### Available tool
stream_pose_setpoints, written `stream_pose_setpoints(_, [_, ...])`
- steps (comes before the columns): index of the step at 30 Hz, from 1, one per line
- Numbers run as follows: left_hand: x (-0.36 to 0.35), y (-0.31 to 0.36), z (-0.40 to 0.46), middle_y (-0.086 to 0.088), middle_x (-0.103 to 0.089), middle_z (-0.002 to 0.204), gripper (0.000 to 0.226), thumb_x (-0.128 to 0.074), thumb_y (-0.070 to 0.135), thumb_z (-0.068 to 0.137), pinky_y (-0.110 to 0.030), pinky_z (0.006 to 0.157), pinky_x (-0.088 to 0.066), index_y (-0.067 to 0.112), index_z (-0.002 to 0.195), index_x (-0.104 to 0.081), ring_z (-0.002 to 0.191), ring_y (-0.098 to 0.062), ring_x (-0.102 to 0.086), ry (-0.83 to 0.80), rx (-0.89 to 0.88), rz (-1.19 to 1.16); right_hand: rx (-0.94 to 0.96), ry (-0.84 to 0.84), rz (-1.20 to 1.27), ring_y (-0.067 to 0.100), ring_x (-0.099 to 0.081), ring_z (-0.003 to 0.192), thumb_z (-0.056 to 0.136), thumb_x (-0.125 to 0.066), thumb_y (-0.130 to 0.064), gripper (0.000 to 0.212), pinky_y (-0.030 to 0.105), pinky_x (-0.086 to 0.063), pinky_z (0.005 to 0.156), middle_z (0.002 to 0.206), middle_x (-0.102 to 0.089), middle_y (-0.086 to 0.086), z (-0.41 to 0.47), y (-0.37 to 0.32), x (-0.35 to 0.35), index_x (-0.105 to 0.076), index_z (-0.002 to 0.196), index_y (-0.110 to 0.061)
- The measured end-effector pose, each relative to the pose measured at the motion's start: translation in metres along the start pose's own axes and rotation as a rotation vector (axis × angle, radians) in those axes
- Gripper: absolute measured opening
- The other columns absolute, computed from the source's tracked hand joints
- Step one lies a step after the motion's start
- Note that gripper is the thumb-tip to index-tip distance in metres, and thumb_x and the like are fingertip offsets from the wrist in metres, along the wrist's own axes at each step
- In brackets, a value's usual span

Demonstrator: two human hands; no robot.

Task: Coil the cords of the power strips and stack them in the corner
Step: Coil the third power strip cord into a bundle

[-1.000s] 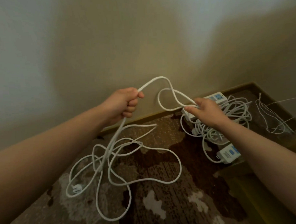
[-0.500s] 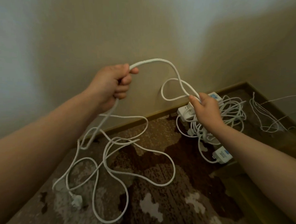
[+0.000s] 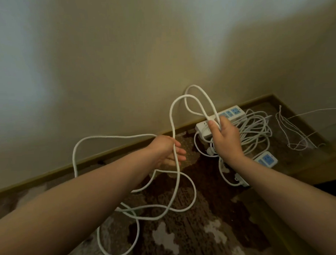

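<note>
A long white cord [image 3: 177, 184] hangs between my hands and trails in loose loops over the carpet. My right hand [image 3: 223, 138] grips two upright loops of it [image 3: 200, 105] near the wall. My left hand [image 3: 169, 152] is beside it, fingers relaxed, with the cord running across the palm. Behind my right hand a white power strip with blue sockets [image 3: 229, 115] lies along the baseboard on a pile of coiled cord [image 3: 256, 130]. A second strip [image 3: 266, 159] lies nearer on the floor, partly hidden by my right forearm.
A brown patterned carpet [image 3: 186, 241] covers the floor. Two beige walls meet at the corner on the right, edged by a baseboard [image 3: 126, 148]. Thin white wires [image 3: 295, 134] lie tangled at the far right. A dark raised edge [image 3: 271, 219] runs under my right forearm.
My left hand has come down and to the right, close to my right hand, bringing a new loop of cord. Its fingers have loosened. My right hand now holds two loops.
</note>
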State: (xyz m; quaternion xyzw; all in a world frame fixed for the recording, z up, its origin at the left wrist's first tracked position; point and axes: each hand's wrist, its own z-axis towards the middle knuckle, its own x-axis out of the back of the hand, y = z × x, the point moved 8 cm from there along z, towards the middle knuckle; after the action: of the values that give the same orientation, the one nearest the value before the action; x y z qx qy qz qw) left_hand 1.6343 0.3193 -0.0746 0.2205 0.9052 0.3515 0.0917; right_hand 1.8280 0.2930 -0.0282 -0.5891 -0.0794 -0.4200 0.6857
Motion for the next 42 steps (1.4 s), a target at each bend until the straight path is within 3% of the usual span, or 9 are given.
stream_pose_setpoints(7, [-0.014,0.026,0.009,-0.013,-0.069,0.082,0.026,-0.029,0.016,0.101,-0.029,0.052,-0.057,0.005,0.095,-0.052,0.065,-0.02,-0.07,-0.064,-0.047,-0.062,-0.02,-0.135,0.122,0.003,-0.048,0.059,0.101,-0.05,-0.027,0.02,0.02,-0.037,0.055,0.066,-0.05,-0.007,-0.004,-0.007,-0.018,-0.051,0.081,-0.031])
stream_pose_setpoints(11, [-0.017,0.03,0.009,-0.012,-0.07,0.076,0.03,-0.029,0.019,0.102,-0.028,0.051,-0.057,0.003,0.098,-0.054,0.061,-0.019,-0.071,-0.083,-0.071,-0.073,-0.048,-0.236,0.218,0.011,-0.048,0.06,0.102,-0.05,-0.024,0.021,0.031,-0.04,0.058,0.067,-0.051,0.002,-0.007,-0.009,-0.027,-0.06,0.093,-0.008])
stream_pose_setpoints(15, [-0.016,0.041,0.014,-0.011,-0.067,0.083,0.034,-0.032,0.024,0.103,-0.028,0.058,-0.058,0.004,0.094,-0.058,0.07,-0.018,-0.068,-0.071,-0.115,-0.124,-0.11,-0.278,0.323,0.011,-0.047,0.057,0.102,-0.048,-0.023,0.024,0.032,-0.039,0.057,0.065,-0.051,0.0,-0.011,-0.01,-0.036,-0.057,0.091,-0.004])
stream_pose_setpoints(22, [-0.011,0.05,0.024,-0.006,-0.06,0.071,0.032,-0.041,0.019,0.1,-0.017,0.05,-0.051,0.003,0.085,-0.065,0.061,-0.01,-0.055,0.001,-0.162,-0.186,-0.129,-0.381,0.456,0.017,-0.066,0.069,0.105,-0.042,-0.017,0.022,0.029,-0.05,0.068,0.072,-0.069,0.011,-0.013,-0.017,-0.046,-0.06,0.105,-0.006])
stream_pose_setpoints(26, [-0.01,0.052,0.026,-0.008,-0.062,0.07,0.027,-0.045,0.016,0.098,-0.018,0.048,-0.051,0.0,0.087,-0.064,0.058,-0.011,-0.056,0.04,-0.172,-0.221,-0.162,-0.417,0.491,0.009,-0.053,0.046,0.105,-0.041,-0.016,0.019,0.022,-0.041,0.05,0.054,-0.058,-0.003,-0.013,-0.019,-0.048,-0.058,0.096,-0.014])
stream_pose_setpoints(31, [-0.006,0.054,0.025,-0.007,-0.067,0.083,0.025,-0.045,0.026,0.099,-0.024,0.059,-0.053,0.009,0.09,-0.06,0.061,-0.01,-0.053,0.049,-0.152,-0.28,-0.261,-0.452,0.586,0.007,-0.038,0.044,0.104,-0.043,-0.011,0.017,0.019,-0.032,0.044,0.057,-0.04,-0.002,-0.012,-0.013,-0.05,-0.055,0.095,-0.004])
stream_pose_setpoints(35, [-0.01,0.07,0.022,-0.004,-0.065,0.111,0.043,-0.053,0.053,0.087,-0.042,0.093,-0.041,0.019,0.111,-0.059,0.087,-0.015,-0.054,-0.055,-0.252,-0.31,-0.293,-0.468,0.507,0.006,-0.038,0.045,0.104,-0.045,-0.018,0.018,0.02,-0.033,0.045,0.058,-0.039,-0.001,-0.009,-0.002,-0.045,-0.053,0.095,-0.004])
stream_pose_setpoints(38, [-0.01,0.079,0.018,-0.002,-0.065,0.112,0.048,-0.06,0.063,0.077,-0.043,0.102,-0.039,0.026,0.107,-0.06,0.105,-0.015,-0.057,0.019,-0.37,-0.154,-0.249,-0.488,0.39,0.006,-0.041,0.046,0.103,-0.047,-0.025,0.026,0.029,-0.036,0.051,0.053,-0.044,-0.01,-0.008,-0.001,-0.043,-0.053,0.081,-0.015])
stream_pose_setpoints(42, [-0.012,0.085,0.018,-0.006,-0.064,0.107,0.068,-0.07,0.065,0.065,-0.046,0.101,-0.044,0.017,0.112,-0.06,0.106,-0.023,-0.059,0.11,-0.361,-0.192,-0.052,-0.523,-0.057,0.009,-0.048,0.053,0.1,-0.047,-0.041,0.033,0.032,-0.036,0.056,0.055,-0.049,-0.01,-0.008,-0.009,-0.043,-0.047,0.068,-0.03])
